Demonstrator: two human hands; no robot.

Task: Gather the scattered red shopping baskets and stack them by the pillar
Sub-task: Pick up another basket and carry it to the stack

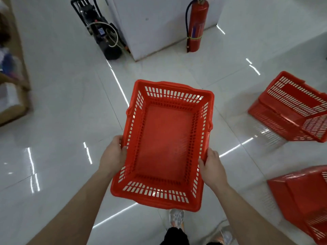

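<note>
— Basket [164, 144], where is it?
— Held level over the floor [62, 112], mouth up, in front of the person, short ends near and far. Its far rim points toward the pillar [159, 23], and a stretch of glossy white tile lies between them.
— And the grips?
— The left grip [114, 156] is clenched on the left long rim, about midway along, thumb over the edge. The right grip [212, 168] is clenched on the right long rim, a little nearer the person, thumb against the inner wall. Both arms reach forward.
— What lines the way ahead?
— An extinguisher [195, 27] stands upright just beside the pillar's right face. A black machine [101, 32] with a pale hose leans at the pillar's left side. The pillar's near corner juts toward the basket.
— The sides?
— On the right, a second basket [290, 110] lies tipped on its side on the floor, well apart from the held one. A third basket [304, 200] lies tilted nearer the person, cut off by the right edge of view. Tile shows between each of them and the held basket's right rim. On the left, a brown shelf [17, 71] runs along the edge of view, with a wide band of tile between it and the left rim.
— Below?
— Shoes [177, 218] show under the near rim.
</note>
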